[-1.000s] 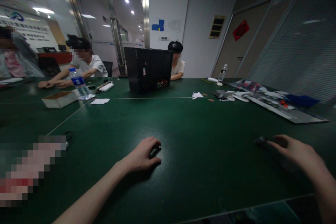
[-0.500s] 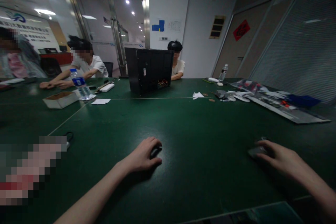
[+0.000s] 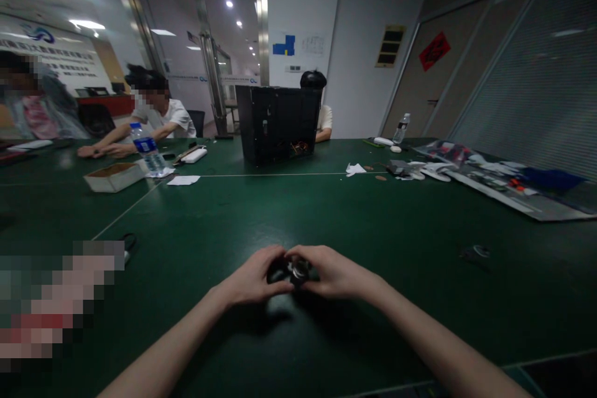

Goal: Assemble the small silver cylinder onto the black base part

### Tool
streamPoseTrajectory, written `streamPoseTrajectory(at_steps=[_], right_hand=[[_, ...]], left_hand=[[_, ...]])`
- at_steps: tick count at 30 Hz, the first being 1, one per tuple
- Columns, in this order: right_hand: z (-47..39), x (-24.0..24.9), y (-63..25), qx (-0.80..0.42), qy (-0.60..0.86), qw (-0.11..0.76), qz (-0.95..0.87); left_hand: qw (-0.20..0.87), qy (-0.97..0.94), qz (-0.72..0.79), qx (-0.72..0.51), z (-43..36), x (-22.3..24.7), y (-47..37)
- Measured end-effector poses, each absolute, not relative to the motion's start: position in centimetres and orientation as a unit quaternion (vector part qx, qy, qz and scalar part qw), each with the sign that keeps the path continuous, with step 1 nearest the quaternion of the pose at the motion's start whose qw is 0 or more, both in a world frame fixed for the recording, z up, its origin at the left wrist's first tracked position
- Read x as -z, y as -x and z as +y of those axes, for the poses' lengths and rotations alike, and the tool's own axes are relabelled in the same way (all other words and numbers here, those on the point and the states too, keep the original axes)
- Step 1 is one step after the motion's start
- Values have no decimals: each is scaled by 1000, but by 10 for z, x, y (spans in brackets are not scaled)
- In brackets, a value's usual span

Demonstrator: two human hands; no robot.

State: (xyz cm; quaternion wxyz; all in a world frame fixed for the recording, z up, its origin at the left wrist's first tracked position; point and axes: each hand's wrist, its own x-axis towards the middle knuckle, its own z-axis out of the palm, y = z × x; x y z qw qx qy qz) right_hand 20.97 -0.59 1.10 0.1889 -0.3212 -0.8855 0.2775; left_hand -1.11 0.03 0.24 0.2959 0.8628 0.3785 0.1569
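Observation:
Over the near middle of the green table point(image 3: 280, 211), my hands meet. My left hand point(image 3: 254, 277) is closed on a small dark rounded part point(image 3: 277, 275), mostly hidden by the fingers. Thumb and fingers of my right hand point(image 3: 329, 270) grip a small round dark part with a shiny rim point(image 3: 299, 272), held against the left one. Whether the two parts are joined, I cannot tell. Off to the right, a small dark object point(image 3: 476, 254) lies on the table, away from both hands.
A black computer case point(image 3: 282, 121) stands at the back. To its left are a water bottle point(image 3: 148, 150) and a white open box point(image 3: 114, 178). Loose parts lie on a board point(image 3: 504, 189) at the right. Several people sit across the table. A blurred-out patch covers the left edge.
My right hand has moved left from the dark object at the right to my left hand, bringing the round shiny-rimmed part. My left hand has stayed nearly in place.

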Motion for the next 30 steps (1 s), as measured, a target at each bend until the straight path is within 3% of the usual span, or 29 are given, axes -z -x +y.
streamPoseTrajectory(at_steps=[6, 10, 30], right_hand=[[13, 12, -192, -319, 270, 231, -879], [6, 30, -189, -281, 286, 275, -874], [-4, 24, -189, -257, 284, 246, -890]], left_hand=[[287, -865, 376, -164, 2, 2, 14], [260, -874, 382, -150, 3, 5, 13], [209, -881, 399, -143, 2, 2, 10]])
